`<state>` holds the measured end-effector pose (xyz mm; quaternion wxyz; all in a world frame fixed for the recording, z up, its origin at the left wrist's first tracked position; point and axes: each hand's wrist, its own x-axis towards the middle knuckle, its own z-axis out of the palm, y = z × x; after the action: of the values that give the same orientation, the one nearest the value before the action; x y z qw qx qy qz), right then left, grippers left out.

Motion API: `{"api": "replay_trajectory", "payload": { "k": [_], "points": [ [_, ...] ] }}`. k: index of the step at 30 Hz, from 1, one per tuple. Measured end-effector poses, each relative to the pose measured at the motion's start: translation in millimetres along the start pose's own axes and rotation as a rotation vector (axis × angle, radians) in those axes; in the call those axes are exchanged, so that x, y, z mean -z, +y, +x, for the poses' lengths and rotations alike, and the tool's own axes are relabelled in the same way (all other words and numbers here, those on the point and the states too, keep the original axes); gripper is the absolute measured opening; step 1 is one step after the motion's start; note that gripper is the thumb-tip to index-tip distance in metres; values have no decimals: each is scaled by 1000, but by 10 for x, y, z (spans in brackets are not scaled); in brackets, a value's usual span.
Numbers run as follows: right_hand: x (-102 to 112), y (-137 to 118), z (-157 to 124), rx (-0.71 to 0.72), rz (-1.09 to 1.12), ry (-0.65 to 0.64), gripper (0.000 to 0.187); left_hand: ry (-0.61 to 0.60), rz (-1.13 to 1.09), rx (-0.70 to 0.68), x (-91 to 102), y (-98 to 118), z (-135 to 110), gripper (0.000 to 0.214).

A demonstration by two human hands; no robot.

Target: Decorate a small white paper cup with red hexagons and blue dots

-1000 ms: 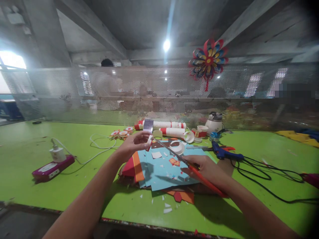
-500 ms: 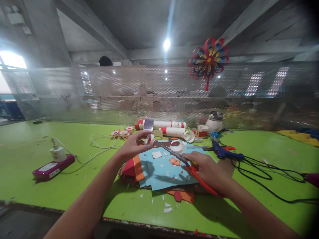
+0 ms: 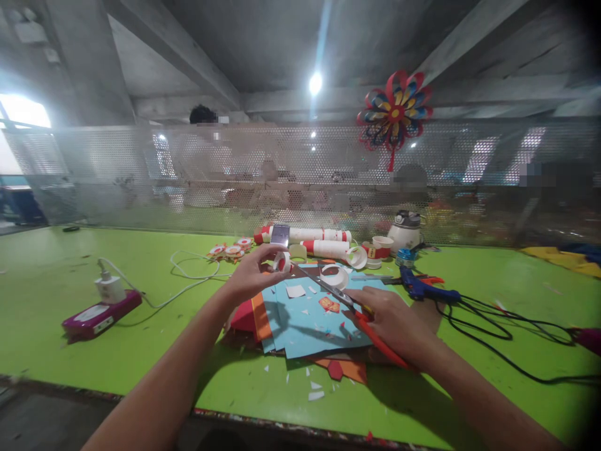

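Note:
Between the thumb and fingers of my left hand (image 3: 253, 270) is a small white paper ring (image 3: 282, 262) with red inside. My right hand (image 3: 392, 316) is wrapped round the orange-red handles of a pair of scissors (image 3: 334, 292). The scissors' blades point left, their tips close to the ring's right side; I cannot tell whether they touch it. Below both hands lie light blue paper sheets (image 3: 300, 332) scattered with small scraps. A white paper ring (image 3: 334, 276) rests on the sheets behind the blades, and an orange-red printed piece (image 3: 329, 304) lies in front of them.
A blue glue gun (image 3: 425, 289) with black cable lies at right. Paper-cup tubes (image 3: 328, 249), a phone (image 3: 280, 235) and a white bottle (image 3: 404, 233) stand at the back. A purple power strip (image 3: 103, 316) with a white charger sits at left. A perforated screen (image 3: 282, 156) borders the table.
Hardly anything differs. The scissors and my right hand have shifted very slightly, and the ring in my left hand is turned a little. The person behind the screen has moved slightly right.

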<state>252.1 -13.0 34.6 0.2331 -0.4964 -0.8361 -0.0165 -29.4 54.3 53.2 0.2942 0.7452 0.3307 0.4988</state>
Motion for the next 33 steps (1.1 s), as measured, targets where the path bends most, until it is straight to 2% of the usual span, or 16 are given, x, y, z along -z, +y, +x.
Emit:
{"api": "replay_trajectory", "payload": {
  "k": [8,15,21,30,33],
  "points": [
    [-39,113,48,-76,-16,46,31,14,17,-25,-20,3,-2,43],
    [-46,36,11,-7,-33,39,40,24,71,-59,-20,-27,12,49],
    [-119,-18,-12,-19,-75,23,34,80,159,-115,-66,-107,21,48],
    [-120,-87,-36,-73,-161,12,45,158,211,-117,-146,-161,14,48],
    [-115,-102,-44,-57,-154,-5,44,166,193,-119,-148,-172,17,47]
  ]
}}
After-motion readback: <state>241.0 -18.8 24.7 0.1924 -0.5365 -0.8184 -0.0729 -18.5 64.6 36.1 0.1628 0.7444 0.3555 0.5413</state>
